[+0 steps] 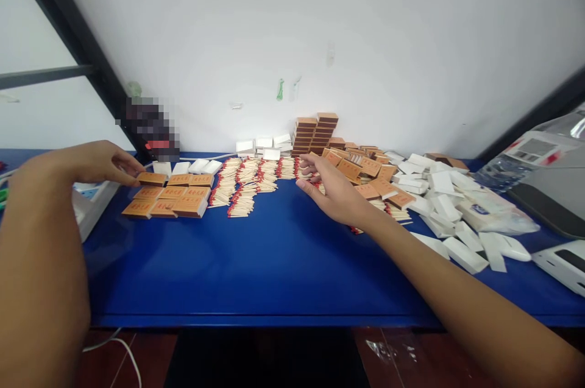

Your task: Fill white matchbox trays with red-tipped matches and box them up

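My left hand (pixel 103 161) is at the far left of a neat block of orange matchboxes. Its thumb and a finger are closed about the left end of the back-left matchbox (pixel 152 179). My right hand (pixel 333 192), fingers bent and apart with nothing visible between them, is over the right end of the spread of red-tipped matches (pixel 242 184). Some matches are hidden beneath it. Just right of this hand lies a loose heap of orange matchbox sleeves (pixel 371 166). Beyond it stand two stacks of matchboxes (pixel 315 132) against the wall.
White inner trays (pixel 441 193) lie heaped at the right, beside a plastic packet (pixel 496 211). More white trays (pixel 265 145) stand along the wall. A white power strip (pixel 94 208) sits at the left. The blue table (pixel 256 278) ends at a straight front edge.
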### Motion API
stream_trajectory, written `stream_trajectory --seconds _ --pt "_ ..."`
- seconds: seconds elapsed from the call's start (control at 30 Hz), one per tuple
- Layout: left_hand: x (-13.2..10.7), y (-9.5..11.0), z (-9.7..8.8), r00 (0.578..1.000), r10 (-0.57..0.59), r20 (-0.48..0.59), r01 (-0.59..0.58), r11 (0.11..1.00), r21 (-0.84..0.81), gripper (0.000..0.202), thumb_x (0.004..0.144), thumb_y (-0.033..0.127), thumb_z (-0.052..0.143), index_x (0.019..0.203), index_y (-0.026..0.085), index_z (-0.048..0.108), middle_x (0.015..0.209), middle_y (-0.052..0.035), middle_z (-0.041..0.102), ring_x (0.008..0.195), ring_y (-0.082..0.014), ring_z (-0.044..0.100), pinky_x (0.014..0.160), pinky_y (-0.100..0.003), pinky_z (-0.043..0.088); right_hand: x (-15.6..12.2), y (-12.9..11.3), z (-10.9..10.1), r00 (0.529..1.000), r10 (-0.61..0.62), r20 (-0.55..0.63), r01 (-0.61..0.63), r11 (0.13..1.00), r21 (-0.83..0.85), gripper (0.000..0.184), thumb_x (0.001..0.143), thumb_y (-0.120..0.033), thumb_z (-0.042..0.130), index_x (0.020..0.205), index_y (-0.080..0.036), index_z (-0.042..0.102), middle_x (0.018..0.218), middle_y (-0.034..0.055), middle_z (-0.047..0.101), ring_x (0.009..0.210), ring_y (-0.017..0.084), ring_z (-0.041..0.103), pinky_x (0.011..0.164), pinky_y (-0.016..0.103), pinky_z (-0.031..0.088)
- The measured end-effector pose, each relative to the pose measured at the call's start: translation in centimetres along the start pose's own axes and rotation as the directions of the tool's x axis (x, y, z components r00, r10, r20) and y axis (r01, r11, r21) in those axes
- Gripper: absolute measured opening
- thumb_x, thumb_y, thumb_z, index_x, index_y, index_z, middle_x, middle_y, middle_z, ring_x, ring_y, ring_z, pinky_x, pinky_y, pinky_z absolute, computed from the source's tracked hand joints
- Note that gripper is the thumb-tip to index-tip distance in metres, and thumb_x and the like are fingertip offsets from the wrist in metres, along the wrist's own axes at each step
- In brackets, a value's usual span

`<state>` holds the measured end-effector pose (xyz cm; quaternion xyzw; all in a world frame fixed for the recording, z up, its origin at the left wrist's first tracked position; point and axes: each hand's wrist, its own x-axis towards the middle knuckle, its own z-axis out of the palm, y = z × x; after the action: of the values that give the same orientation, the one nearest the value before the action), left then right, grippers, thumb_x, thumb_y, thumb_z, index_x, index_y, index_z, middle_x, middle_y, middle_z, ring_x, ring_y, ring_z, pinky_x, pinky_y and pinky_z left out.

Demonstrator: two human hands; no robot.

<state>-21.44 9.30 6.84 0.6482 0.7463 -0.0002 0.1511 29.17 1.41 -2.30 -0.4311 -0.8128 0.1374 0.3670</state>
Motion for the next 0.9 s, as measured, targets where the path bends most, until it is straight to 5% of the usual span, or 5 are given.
stream_trajectory --seconds 0.23,0.37,0.5,0.7,0.9 --pt "-1.0 2.5 0.3 0.999 0.024 0.028 -0.025 0.999 0.040 0.092 0.040 0.062 0.088 0.119 0.017 0.078 0.104 -0.0042 0.085 0.101 -0.0291 0.072 0.083 -0.031 0.051 -0.1 -0.2 -0.1 1.000 -0.010 0.013 0.010 0.999 -0.032 0.052 0.107 -0.047 0.054 0.153 -0.024 0.047 0.140 0.0172 0.065 0.127 0.033 0.065 0.108 0.056 0.054" --pt "-1.7 4.0 0.6 1.000 -0.005 -0.017 0.006 0.999 0.037 0.106 0.043 0.076 0.088 0.129 0.015 0.075 0.108 -0.0064 0.084 0.106 -0.0306 0.072 0.088 -0.033 0.050 0.0 -0.3 -0.3 1.000 -0.008 0.010 0.009 0.999 -0.041 0.053 0.107 -0.048 0.054 0.154 -0.023 0.048 0.141 0.0173 0.065 0.128 0.033 0.065 0.108 0.056 0.054" --pt "-0.8 3.2 1.1 0.990 0.100 -0.102 -0.100 0.995 0.010 0.099 0.051 0.090 0.080 0.124 0.023 0.078 0.103 0.0000 0.084 0.097 -0.0254 0.070 0.084 -0.032 0.048 0.0 -0.2 -0.3 1.000 -0.020 0.006 0.020 1.000 -0.022 0.052 0.107 -0.046 0.053 0.153 -0.022 0.049 0.136 0.0169 0.066 0.125 0.032 0.066 0.107 0.055 0.055" --pt "0.4 2.4 1.7 0.902 0.217 -0.372 -0.201 0.976 0.081 0.086 0.057 0.105 0.060 0.088 0.027 0.082 0.082 0.0016 0.078 0.079 -0.0204 0.059 0.074 -0.031 0.042 -0.1 -0.2 -0.1 0.999 -0.006 0.032 0.007 1.000 -0.025 0.050 0.106 -0.044 0.056 0.152 -0.025 0.050 0.137 0.0155 0.067 0.123 0.032 0.067 0.105 0.055 0.056" --pt "-1.8 4.5 1.3 0.795 0.140 -0.590 -0.193 0.981 -0.028 0.056 0.084 0.074 0.072 0.100 0.022 0.079 0.096 -0.0004 0.076 0.085 -0.0195 0.062 0.092 -0.037 0.049 -0.1 -0.3 -0.3 1.000 -0.025 0.017 0.025 0.999 -0.032 0.050 0.105 -0.042 0.057 0.151 -0.023 0.052 0.135 0.0165 0.068 0.122 0.032 0.067 0.105 0.055 0.056"
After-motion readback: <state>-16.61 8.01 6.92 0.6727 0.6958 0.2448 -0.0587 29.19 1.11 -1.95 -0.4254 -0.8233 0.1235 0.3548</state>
